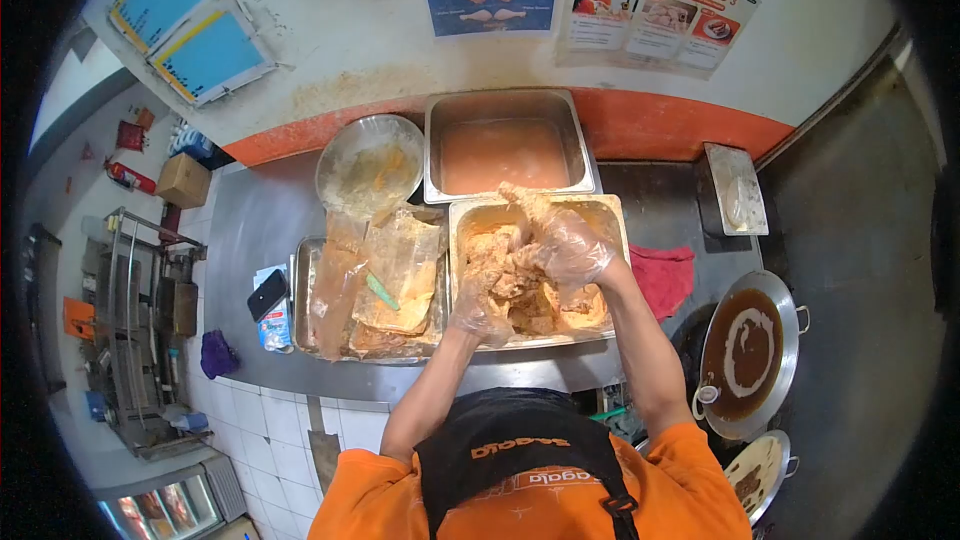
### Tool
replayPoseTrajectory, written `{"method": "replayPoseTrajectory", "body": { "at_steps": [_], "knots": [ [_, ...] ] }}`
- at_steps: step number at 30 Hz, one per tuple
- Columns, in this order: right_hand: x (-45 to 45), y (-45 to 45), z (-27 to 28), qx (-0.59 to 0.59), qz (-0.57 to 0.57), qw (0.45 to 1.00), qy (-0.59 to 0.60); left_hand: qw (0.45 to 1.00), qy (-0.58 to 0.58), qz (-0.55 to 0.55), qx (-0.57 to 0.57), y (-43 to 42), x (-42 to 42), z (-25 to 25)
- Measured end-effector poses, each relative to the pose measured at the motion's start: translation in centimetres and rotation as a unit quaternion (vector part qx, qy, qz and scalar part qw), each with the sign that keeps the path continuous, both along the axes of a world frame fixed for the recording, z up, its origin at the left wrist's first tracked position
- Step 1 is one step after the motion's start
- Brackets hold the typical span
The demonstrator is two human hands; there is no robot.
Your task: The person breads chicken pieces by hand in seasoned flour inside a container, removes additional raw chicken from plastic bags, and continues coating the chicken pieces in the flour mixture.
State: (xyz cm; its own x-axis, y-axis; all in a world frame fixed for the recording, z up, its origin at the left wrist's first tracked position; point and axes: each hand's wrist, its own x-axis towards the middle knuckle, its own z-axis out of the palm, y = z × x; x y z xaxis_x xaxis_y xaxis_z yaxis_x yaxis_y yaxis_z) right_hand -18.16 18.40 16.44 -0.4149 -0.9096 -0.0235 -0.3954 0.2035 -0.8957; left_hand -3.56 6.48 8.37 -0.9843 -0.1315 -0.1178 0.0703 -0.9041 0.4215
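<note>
Both hands wear clear plastic gloves and work over a metal pan of coating flour and breaded chicken. My right hand is closed around a flour-coated chicken piece that points up and left over the pan's back rim. At the pan's left front side, my left hand has its fingers around another coated chicken piece; flour partly covers those fingers. More breaded pieces lie between and below the hands, their outlines hard to separate.
Behind stands a deep pan of reddish liquid, beside a round bowl. On the left are a tray with plastic bags and a phone. A red cloth and a wok of brown oil are on the right.
</note>
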Motion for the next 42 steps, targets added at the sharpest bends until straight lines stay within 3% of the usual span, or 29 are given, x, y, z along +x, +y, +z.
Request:
{"method": "replayPoseTrajectory", "body": {
  "at_steps": [2,4,6,9,10,11,12,14,16,19,21,23,25,26,29,31,33,36,38,41,42],
  "knots": [
    [-0.1,-0.1,-1.8,-0.099,-0.043,0.987,-0.122,1.0,-0.019,0.005,-0.009,0.3,-0.3,0.7],
    [-0.4,-0.3,-3.2,-0.119,-0.06,0.926,-0.353,0.997,-0.069,0.023,0.02,1.0,-1.0,-0.6],
    [0.3,0.2,-3.2,-0.104,-0.046,0.994,-0.002,0.995,-0.097,0.014,-0.009,0.8,-0.6,-1.6],
    [0.5,0.6,-0.9,-0.235,-0.165,0.933,-0.215,0.987,-0.119,0.073,-0.073,0.2,0.7,-1.7],
    [-0.2,1.4,-1.2,-0.155,-0.181,0.966,-0.103,0.982,-0.12,0.107,-0.097,-0.3,1.0,-1.6],
    [-1.1,3.0,-1.9,-0.069,-0.191,0.979,0.01,0.949,-0.082,0.113,-0.282,-1.4,1.6,-2.4],
    [-1.7,4.2,-2.9,0.017,-0.196,0.973,0.123,0.879,-0.053,0.143,-0.451,-2.6,2.1,-3.2],
    [-1.1,5.3,-6.2,0.341,-0.08,0.93,0.114,0.949,-0.1,0.114,-0.276,-4.5,2.3,-4.1],
    [0.8,5.8,-9.0,0.518,0.016,0.848,0.107,0.956,-0.1,0.109,-0.255,-4.8,2.5,-2.0],
    [0.3,7.7,-15.4,0.393,-0.089,0.908,0.118,0.947,-0.072,0.107,-0.294,-5.5,2.4,-1.3],
    [-2.5,8.7,-16.0,0.302,0.014,0.938,0.17,0.943,-0.057,0.086,-0.316,-6.1,2.5,-1.6],
    [-1.9,8.5,-7.1,0.289,-0.074,0.954,-0.018,0.933,-0.042,0.05,-0.354,-6.6,2.4,-2.2],
    [-2.4,8.9,-7.6,0.121,-0.127,0.976,0.128,0.881,-0.006,0.028,-0.472,-6.9,2.0,-3.0],
    [-2.8,9.5,-8.2,0.034,-0.151,0.968,0.199,0.905,-0.007,0.016,-0.426,-6.6,1.9,-3.4],
    [-4.5,9.2,-8.0,0.066,-0.156,0.984,0.061,0.944,0.011,-0.004,-0.33,-4.9,1.4,-1.3],
    [-2.8,7.1,-0.5,0.153,-0.165,0.956,0.188,0.941,0.012,-0.014,-0.339,-3.2,0.6,2.1],
    [-3.1,7.2,-1.7,0.056,-0.155,0.978,0.126,0.929,0.008,-0.029,-0.369,-1.8,0.0,4.9],
    [-4.9,7.0,-7.4,-0.035,-0.113,0.991,0.07,0.841,0.016,-0.037,-0.54,-1.9,-0.7,4.3],
    [-3.6,4.9,-6.1,-0.011,-0.087,0.993,-0.078,0.893,-0.011,-0.093,-0.44,-1.1,-0.8,5.1],
    [-2.1,3.5,-2.3,-0.033,-0.034,0.969,0.243,0.914,-0.008,-0.168,-0.369,-1.1,-1.4,4.6],
    [-1.5,3.0,0.1,-0.041,-0.033,0.966,0.254,0.918,0.015,-0.179,-0.353,-1.0,-1.5,4.7]
  ]
}}
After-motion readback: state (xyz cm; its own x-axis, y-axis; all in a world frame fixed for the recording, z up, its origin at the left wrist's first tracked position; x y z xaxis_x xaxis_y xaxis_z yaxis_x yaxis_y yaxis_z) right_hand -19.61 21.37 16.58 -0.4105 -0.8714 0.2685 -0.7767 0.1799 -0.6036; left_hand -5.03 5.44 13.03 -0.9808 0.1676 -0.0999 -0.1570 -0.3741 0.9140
